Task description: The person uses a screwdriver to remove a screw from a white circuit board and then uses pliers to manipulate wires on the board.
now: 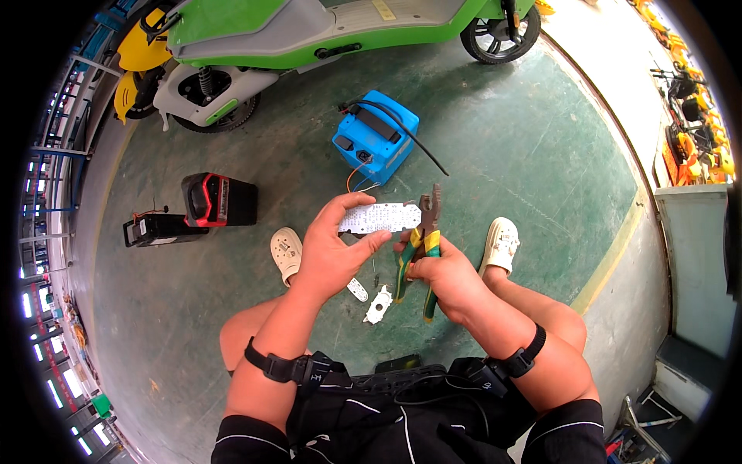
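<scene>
Between the thumb and fingers of my left hand (331,243) is a flat white circuit board (379,219), held level in front of me. My right hand (448,277) grips combination pliers (427,232) with green and yellow handles. Their dark jaws point away from me, right beside the board's right end; whether they touch it I cannot tell. Below my hands, a white plastic part with a round hole (378,305) lies on the floor, and a narrow white perforated piece (357,290) is near it. A blue battery box (379,139) with a black handle and loose wires stands just beyond the board.
At the back a green and grey electric scooter (309,39) spans the view. To my left stand a black and red battery case (224,199) and a black battery (158,230). My feet in cream clogs (502,241) flank the work. A pale cabinet (699,263) is at the right.
</scene>
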`<state>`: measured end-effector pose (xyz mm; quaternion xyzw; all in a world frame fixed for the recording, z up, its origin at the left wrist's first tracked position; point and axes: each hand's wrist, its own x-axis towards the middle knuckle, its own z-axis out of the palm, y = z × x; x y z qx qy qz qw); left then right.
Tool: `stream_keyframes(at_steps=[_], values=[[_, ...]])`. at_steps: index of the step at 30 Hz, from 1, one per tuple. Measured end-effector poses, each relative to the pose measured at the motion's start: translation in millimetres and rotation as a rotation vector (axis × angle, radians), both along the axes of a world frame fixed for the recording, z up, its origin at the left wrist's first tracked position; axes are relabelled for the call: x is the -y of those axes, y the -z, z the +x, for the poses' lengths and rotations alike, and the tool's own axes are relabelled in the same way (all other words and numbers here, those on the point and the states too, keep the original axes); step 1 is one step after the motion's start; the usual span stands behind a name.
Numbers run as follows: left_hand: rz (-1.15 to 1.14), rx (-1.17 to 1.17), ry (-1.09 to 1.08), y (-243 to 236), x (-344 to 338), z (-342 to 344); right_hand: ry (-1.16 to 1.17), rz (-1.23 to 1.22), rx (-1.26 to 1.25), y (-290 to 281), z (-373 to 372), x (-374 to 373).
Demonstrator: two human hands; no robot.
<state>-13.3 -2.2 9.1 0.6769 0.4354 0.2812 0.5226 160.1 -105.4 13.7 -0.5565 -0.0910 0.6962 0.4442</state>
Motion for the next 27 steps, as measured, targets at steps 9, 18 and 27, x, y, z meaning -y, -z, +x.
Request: stream_keyframes(at_steps=[9,18,27], values=[[0.023,-0.038,-0.034,-0.6,-0.5,1.2,-0.070,0.016,0.043,1.7,-3.8,1.2],[-0.001,-0.062,-0.052,-2.1,0.0,3.5,-0.077,-0.002,0.040,4.6,-7.8,2.6],[0.002,-0.067,-0.061,-1.5,0.3,4.5,-0.154,0.024,0.097,7.3,-10.0,7.0]])
